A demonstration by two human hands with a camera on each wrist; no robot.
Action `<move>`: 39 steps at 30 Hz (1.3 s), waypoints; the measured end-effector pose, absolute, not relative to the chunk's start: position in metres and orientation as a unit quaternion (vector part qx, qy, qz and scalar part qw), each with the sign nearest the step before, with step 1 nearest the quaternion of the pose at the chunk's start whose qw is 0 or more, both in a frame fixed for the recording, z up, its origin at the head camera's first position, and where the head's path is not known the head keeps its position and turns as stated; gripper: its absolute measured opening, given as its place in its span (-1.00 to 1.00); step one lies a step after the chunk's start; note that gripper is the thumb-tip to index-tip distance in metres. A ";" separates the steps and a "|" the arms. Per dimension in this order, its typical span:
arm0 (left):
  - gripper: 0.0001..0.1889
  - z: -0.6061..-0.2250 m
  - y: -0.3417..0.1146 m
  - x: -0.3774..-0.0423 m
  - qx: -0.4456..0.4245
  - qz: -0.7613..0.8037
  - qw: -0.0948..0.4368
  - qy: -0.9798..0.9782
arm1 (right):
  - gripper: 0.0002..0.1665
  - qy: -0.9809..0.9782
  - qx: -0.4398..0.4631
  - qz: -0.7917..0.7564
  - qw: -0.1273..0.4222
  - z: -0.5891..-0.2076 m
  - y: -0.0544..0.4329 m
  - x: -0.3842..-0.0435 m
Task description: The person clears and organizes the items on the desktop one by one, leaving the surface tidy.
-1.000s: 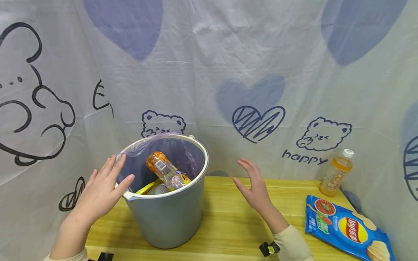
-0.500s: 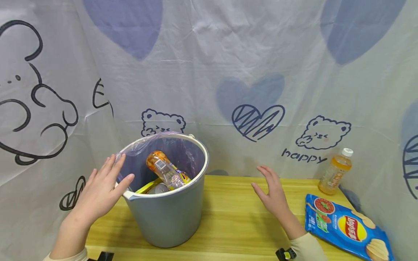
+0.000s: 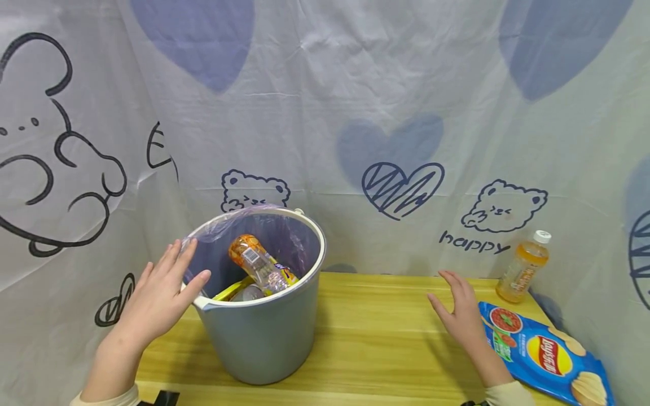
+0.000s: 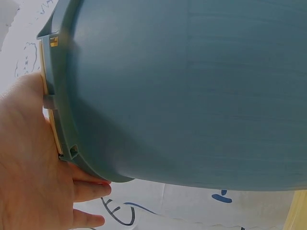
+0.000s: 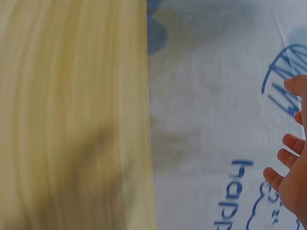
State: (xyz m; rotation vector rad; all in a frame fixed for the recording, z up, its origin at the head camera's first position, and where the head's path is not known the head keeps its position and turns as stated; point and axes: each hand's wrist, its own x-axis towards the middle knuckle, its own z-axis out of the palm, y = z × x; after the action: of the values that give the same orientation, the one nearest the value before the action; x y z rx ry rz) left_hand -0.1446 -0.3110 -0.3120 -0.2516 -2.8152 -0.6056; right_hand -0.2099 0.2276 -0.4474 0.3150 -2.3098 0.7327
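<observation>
My left hand (image 3: pixel 156 299) rests against the left side of the white rim of a grey bin (image 3: pixel 264 341), its fingers extended. In the left wrist view the palm (image 4: pixel 29 143) touches the rim beside the bin's blue-grey wall (image 4: pixel 192 96). Inside the bin, a plastic bottle with an orange label (image 3: pixel 256 262) leans on other waste. My right hand (image 3: pixel 463 310) is in the air above the table, holding nothing, with fingers spread and slightly bent. Nearest to it is a blue Lay's chip bag (image 3: pixel 545 352). A white-capped bottle of orange drink (image 3: pixel 523 268) stands behind the bag.
A purple plastic liner (image 3: pixel 294 237) covers the bin's inside. The yellow wood-grain table (image 3: pixel 370 332) ends at a printed white curtain (image 3: pixel 325 124) at the back and sides.
My right hand has moved right across the table, away from the bin and towards the chip bag. My left hand stays at the bin's rim.
</observation>
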 end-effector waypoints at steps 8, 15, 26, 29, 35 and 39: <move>-0.23 -0.313 -0.311 -0.145 -0.091 -0.212 0.129 -0.964 | -0.33 -0.898 0.084 0.274 0.334 -0.454 0.266 -0.202; -0.23 -0.312 -0.312 -0.143 -0.088 -0.217 0.130 -0.964 | -0.30 -0.925 0.014 0.247 0.286 -0.453 0.301 -0.190; -0.23 -0.312 -0.310 -0.145 -0.089 -0.218 0.129 -0.963 | -0.18 -0.947 -0.064 0.214 0.232 -0.451 0.351 -0.173; -0.23 -0.313 -0.310 -0.146 -0.089 -0.212 0.134 -0.964 | -0.16 -0.954 -0.078 0.188 0.222 -0.450 0.363 -0.172; -0.23 -0.313 -0.310 -0.145 -0.087 -0.208 0.131 -0.965 | -0.10 -0.964 -0.097 0.174 0.174 -0.441 0.381 -0.176; -0.23 -0.312 -0.311 -0.146 -0.085 -0.209 0.130 -0.966 | -0.06 -0.965 -0.106 0.180 0.162 -0.435 0.391 -0.182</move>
State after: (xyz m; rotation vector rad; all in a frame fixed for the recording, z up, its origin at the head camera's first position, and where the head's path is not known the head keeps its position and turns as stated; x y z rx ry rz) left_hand -0.1457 -0.3110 -0.3119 -0.2463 -2.8062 -0.6064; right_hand -0.1822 0.3905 -0.4345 -0.3017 -2.7534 0.5129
